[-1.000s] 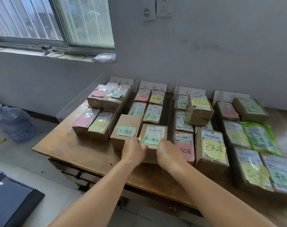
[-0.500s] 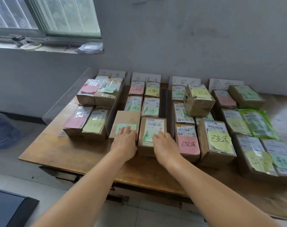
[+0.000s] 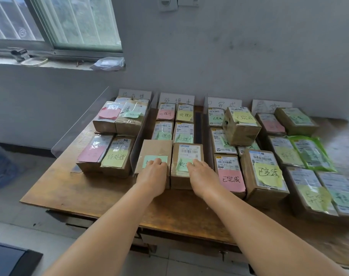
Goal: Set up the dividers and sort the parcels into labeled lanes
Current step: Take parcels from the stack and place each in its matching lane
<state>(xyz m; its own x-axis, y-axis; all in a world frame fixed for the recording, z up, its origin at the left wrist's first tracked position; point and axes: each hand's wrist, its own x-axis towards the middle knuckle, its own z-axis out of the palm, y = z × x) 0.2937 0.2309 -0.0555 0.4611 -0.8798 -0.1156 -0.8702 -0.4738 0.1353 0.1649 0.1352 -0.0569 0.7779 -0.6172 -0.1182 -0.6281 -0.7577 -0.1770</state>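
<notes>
Most of the sorting is judged to be done: four lanes are being shown filled on the wooden table (image 3: 74, 188), each headed by a handwritten white lane card (image 3: 176, 99) propped against the wall, and clear acrylic dividers (image 3: 138, 140) are standing between the lanes. Two brown cardboard parcels are being pressed down at the near end of the second lane, just in front of that card's column. The left hand (image 3: 152, 176) is being laid with curled fingers on the plain kraft box (image 3: 155, 154), over its mint-green sticky note; the right hand (image 3: 201, 176) is being rested likewise on the neighbouring labelled box (image 3: 187, 156), touching its green note. Neither box is being lifted or gripped, as far as can be told. What is left seems to be only squaring these last two into line. The parcels are rectangular, matte, tape-glossed on top; one soft green plastic mailer (image 3: 311, 154) is lying far right of the card.
</notes>
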